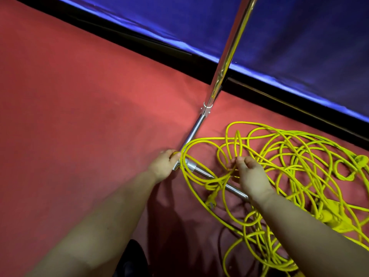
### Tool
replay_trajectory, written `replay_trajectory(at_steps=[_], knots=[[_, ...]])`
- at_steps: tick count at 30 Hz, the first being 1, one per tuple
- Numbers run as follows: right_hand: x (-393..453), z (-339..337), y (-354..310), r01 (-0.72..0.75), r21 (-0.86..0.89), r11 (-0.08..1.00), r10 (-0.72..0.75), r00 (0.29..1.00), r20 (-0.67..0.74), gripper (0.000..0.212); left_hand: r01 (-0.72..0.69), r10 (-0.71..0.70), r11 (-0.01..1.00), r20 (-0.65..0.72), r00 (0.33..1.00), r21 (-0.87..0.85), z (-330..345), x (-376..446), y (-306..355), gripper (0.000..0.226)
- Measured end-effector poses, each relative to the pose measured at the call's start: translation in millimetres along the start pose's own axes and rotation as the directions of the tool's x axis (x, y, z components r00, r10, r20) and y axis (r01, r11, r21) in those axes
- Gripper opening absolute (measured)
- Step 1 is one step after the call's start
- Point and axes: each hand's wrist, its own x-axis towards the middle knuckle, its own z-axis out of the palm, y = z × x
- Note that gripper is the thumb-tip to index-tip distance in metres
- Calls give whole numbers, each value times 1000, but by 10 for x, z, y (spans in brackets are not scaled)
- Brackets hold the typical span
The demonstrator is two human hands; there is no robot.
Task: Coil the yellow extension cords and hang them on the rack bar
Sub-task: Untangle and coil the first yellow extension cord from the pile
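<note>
The right hand [250, 172] pinches a strand of the yellow extension cords [289, 166], whose tangle sprawls rightward from the rack bar [211, 176]. Left of that bar's elbow, the left hand [163, 163] grips gathered loops, nearer the bar.

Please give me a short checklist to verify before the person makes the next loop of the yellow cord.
1. Left hand grips the thin yellow extension cord loops: ok.
2. Right hand pinches a strand for the next loop: ok.
3. Remaining cord on the red carpet floor lies untangled: not ok, strands cross in a loose heap.
4. Cord is free of the shiny chrome rack base bar: not ok, strands cross over it.
5. Yellow plug is free: cannot tell.
6. Upright chrome rack pole leaves working room: ok.
</note>
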Motion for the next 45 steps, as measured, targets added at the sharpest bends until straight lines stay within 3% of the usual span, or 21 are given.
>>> replay_trajectory(at_steps=[4, 8, 12, 15, 18, 20, 25, 29, 31, 34, 35, 37, 40, 43, 45], knots=[[-25, -18, 22, -14, -4, 1000, 14, 1000, -8, 31, 33, -31, 994, -22, 999, 108, -38, -214, -171, 30], [-87, -40, -30, -6, -15, 1000, 6, 1000, -12, 32, 60, -61, 994, -6, 998, -90, -68, -469, -335, 15], [-323, -141, -207, -6, 88, 996, 8, 1000, -24, 29, 60, -53, 975, 41, 998, -212, -219, -687, -158, 23], [-577, -327, -420, 6, 211, 977, 3, 999, -42, 26, 39, -23, 993, 143, 989, -112, -359, -857, 243, 13], [-874, -631, -649, 23, 325, 945, 3, 997, -80, 26, -83, 66, 993, 187, 980, 84, -480, -1087, 788, 39], [-1094, -884, -811, 35, 410, 912, 5, 996, -94, 26, -160, 128, 980, 246, 961, 117, -509, -1314, 1243, 55], [-1705, -1538, -1135, 116, 576, 809, -29, 987, -157, 26, -388, 329, 906, 293, 898, 169, -430, -1976, 2383, 66], [-2127, -2027, -1251, 167, 621, 765, -63, 981, -186, 26, -568, 434, 753, 397, 809, 333, -224, -2488, 2987, 49], [-2323, -2248, -1303, 179, 675, 716, -71, 980, -185, 26, -556, 397, 743, 424, 814, 372, -99, -2668, 3101, 33], [-2606, -2576, -1355, 211, 758, 617, -79, 975, -208, 26, -546, 392, 735, 406, 826, 401, 29, -2888, 3140, 26], [-2688, -2679, -1361, 221, 789, 574, -88, 974, -209, 25, -544, 405, 770, 404, 820, 334, 61, -2960, 3152, 23], [-2842, -2838, -1361, 237, 813, 531, -120, 971, -205, 25, -470, 416, 882, 411, 811, 35, 107, -3160, 3221, 21], [-2991, -2889, -1304, 225, 696, 682, -172, 974, -146, 25, -324, 434, 891, 388, 813, -319, 82, -3431, 3379, 23], [-3101, -2765, -1164, 173, 383, 907, -204, 978, 42, 37, -287, 467, 824, 298, 833, -488, 14, -3553, 3449, 21], [-3153, -2656, -1029, 218, 51, 975, -224, 955, 195, 46, -175, 414, 742, 237, 879, -648, -50, -3531, 3437, 19]])
